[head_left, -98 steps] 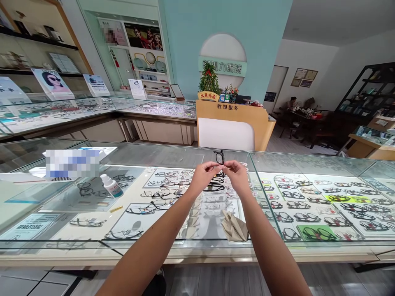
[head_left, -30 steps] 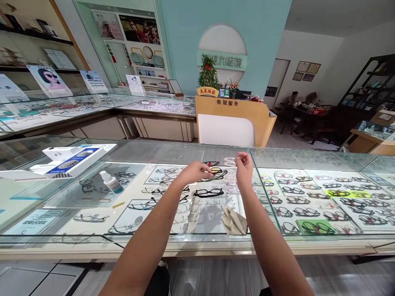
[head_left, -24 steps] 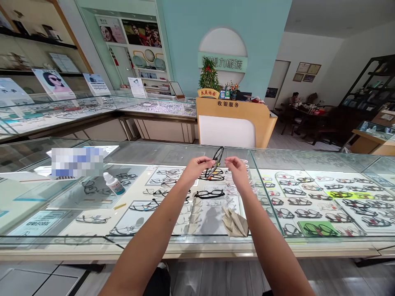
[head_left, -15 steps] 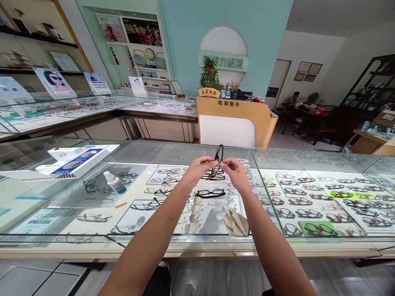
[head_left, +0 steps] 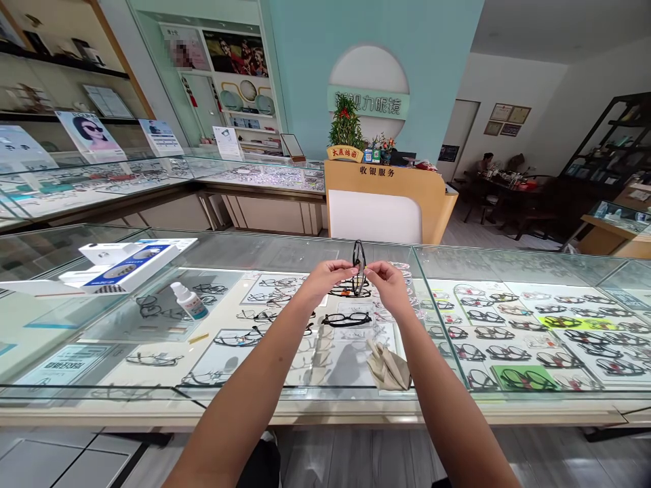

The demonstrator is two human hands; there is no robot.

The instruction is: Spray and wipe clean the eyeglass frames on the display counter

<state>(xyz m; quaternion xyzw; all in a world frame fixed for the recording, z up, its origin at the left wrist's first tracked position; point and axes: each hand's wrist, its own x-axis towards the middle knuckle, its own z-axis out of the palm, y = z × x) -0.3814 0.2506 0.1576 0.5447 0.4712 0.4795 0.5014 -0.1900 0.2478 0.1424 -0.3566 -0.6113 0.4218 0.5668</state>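
Note:
Both hands pinch a dark-framed pair of glasses [head_left: 359, 261] above the glass counter, with the frame held upright. My left hand [head_left: 328, 278] has its fingers closed on the left side of it, and my right hand [head_left: 386, 279] grips the right side. Below them on the glass lies a black pair of glasses [head_left: 347, 318]. A crumpled beige cloth [head_left: 389, 367] rests near the front edge, under my right forearm. Left of my left arm stands a white spray bottle [head_left: 189, 301].
An open white and blue box [head_left: 129, 268] sits at the left of the counter [head_left: 305, 417]. Many glasses show in the case. A yellow strip [head_left: 199, 337] lies near the bottle. Behind are a wooden cashier desk [head_left: 386, 179] and a person [head_left: 487, 161] seated far right.
The held glasses have turned slightly between my hands, from leaning to the right to nearly vertical. My hands have hardly moved.

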